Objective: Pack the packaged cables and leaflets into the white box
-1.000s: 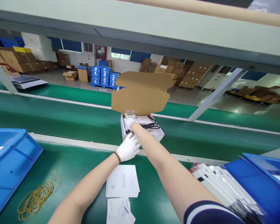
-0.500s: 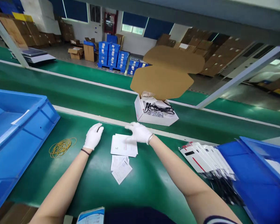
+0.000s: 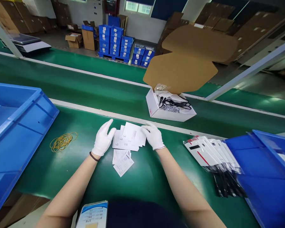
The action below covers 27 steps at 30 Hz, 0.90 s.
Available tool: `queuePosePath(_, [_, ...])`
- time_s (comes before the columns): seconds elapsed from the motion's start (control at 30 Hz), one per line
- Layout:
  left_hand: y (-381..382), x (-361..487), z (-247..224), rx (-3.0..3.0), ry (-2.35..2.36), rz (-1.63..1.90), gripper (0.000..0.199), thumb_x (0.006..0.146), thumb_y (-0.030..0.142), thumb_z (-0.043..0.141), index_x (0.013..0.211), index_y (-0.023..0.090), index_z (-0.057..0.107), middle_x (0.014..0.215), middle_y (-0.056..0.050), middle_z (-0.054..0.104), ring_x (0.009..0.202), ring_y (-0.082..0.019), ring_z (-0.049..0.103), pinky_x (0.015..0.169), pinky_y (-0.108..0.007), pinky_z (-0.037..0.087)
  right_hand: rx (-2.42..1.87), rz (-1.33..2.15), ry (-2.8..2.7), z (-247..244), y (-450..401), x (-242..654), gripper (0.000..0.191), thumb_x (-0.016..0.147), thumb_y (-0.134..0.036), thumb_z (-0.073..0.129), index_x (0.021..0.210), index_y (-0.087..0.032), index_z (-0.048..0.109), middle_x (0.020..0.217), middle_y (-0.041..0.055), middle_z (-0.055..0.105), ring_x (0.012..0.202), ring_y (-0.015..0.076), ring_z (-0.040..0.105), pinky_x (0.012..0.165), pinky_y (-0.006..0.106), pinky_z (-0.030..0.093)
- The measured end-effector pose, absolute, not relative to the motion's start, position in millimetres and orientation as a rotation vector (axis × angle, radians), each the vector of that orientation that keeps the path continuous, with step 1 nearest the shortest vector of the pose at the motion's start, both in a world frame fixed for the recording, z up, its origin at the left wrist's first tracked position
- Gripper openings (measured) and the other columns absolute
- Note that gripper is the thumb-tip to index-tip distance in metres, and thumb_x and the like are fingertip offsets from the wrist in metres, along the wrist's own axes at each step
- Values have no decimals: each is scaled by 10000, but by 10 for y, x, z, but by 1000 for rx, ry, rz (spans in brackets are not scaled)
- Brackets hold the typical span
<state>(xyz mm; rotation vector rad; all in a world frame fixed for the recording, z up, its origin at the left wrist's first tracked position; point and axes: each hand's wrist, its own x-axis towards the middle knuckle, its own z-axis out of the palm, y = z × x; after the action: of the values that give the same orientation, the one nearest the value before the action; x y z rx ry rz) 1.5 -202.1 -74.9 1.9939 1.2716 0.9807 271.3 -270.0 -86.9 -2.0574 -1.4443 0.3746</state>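
Since the earlier view, the white printed leaflets (image 3: 133, 131) have gone from a squared stack to a loose fan, the right hand (image 3: 154, 136) has shifted to their right side, and the left hand (image 3: 102, 140) has come in close from the left. The leaflets lie flat on the green counter (image 3: 142, 186), directly between the two white-gloved hands, their long axis running roughly crosswise, from one hand to the other. The right hand is the nearer, its curled fingertips overlapping the fan's right edge; whether that grip pinches any paper cannot be told. The left grip is fairly wide, thumb spread from fingers, visibly holding nothing, its thumb tip just beside the fan's left corner. On the wearer's side of the fan lie small printed slips (image 3: 123, 164). Beyond it, slightly right, stands an open white carton (image 3: 172, 116) with a black cable (image 3: 177, 103) inside. Farther out are yellow bands (image 3: 62, 142) and a blue bin (image 3: 21, 126) at left, clear-bagged white packs (image 3: 207, 152) at right.
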Motion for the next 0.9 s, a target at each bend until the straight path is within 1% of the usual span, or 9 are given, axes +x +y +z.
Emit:
queuePosePath(0.13, [-2074,8,-735,1872,1130,979,651,849,429,601,1427,193,418,1445,-98,482,1276,-251,504,1098,-411,414,-1896,405,-1292,-716,-2814,2477,308,869,-418,486,901,-177,675,971,99,689,930,263,608,862,380,474])
queuePosePath(0.2, [-2109,6,-724,1690,972,852,680,801,420,651,1401,176,446,1346,-105,572,1131,-240,603,972,-372,511,-1817,521,-1306,-634,-2895,2336,306,873,-448,499,882,-192,666,930,77,692,879,251,616,806,367,490])
queuePosePath(0.3, [-2112,-24,-705,1466,962,715,364,775,381,662,1060,154,667,972,-58,717,863,-209,667,746,-298,557,-1722,631,-1320,-592,-3022,2153,345,881,-462,535,1079,-203,646,1097,82,674,957,251,622,839,385,496])
queuePosePath(0.37, [-2056,-70,-689,1355,1081,830,254,736,348,700,891,149,675,877,-43,713,811,-202,661,687,-273,542,-1732,586,-1323,-612,-3111,2066,465,870,-474,576,1241,-193,574,1208,115,626,989,262,617,850,413,498])
queuePosePath(0.5, [-1885,-175,-643,932,1062,1208,279,719,295,712,955,164,640,1009,-52,711,910,-210,670,736,-281,554,-1701,533,-1946,-657,-3266,1929,503,752,-471,761,1173,-228,632,1176,99,642,1039,309,574,885,457,458])
queuePosePath(0.63, [-1866,-196,-576,678,798,1074,333,796,293,682,1102,173,630,1186,-96,672,1081,-225,639,853,-295,556,-1511,512,-2467,-675,-3305,1819,702,657,-419,854,1272,-234,571,1243,87,622,1006,319,560,817,448,443])
queuePosePath(0.73, [-1938,-168,-550,704,650,962,376,832,239,660,1198,162,618,1319,-115,602,1204,-250,576,965,-334,530,-1503,561,-2504,-678,-3318,1809,471,764,-297,771,1203,-224,617,1064,67,686,905,275,583,759,400,433])
queuePosePath(0.83, [-1997,-133,-566,724,672,971,389,840,240,654,1217,152,625,1347,-122,582,1240,-281,550,1034,-395,496,-1456,834,-2379,-640,-3385,1872,98,856,-239,666,945,-245,707,849,10,688,802,210,600,732,337,436])
queuePosePath(0.9, [-2056,-83,-581,745,712,980,397,843,265,659,1227,168,629,1340,-113,589,1242,-293,548,1039,-415,494,-1520,977,-2081,-592,-3437,1926,138,906,-330,613,850,-242,702,799,-5,678,761,186,610,693,299,453])
